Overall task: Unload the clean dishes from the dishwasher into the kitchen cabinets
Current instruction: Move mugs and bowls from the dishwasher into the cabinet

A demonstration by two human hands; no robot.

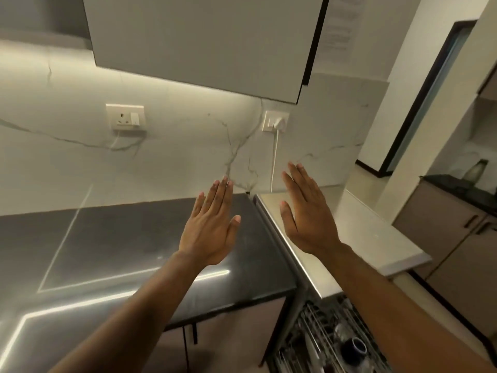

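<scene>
Both hands are raised flat in the air with fingers straight and close together, holding nothing: the left hand [212, 227] over the dark counter [107, 246], the right hand [306, 214] over the pale counter [376, 238]. Below the right forearm, the dishwasher rack [322, 337] holds a dark cup [354, 347]. The wall cabinet [204, 41] overhead is closed. A sheet of paper [339, 25] beside it carries print too blurred to read.

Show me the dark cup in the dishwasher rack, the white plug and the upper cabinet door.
dark round cup [354, 348], head view, its rim.
white wall plug [279, 121], head view, plug body.
grey upper cabinet door [204, 41], head view, door face.
</scene>
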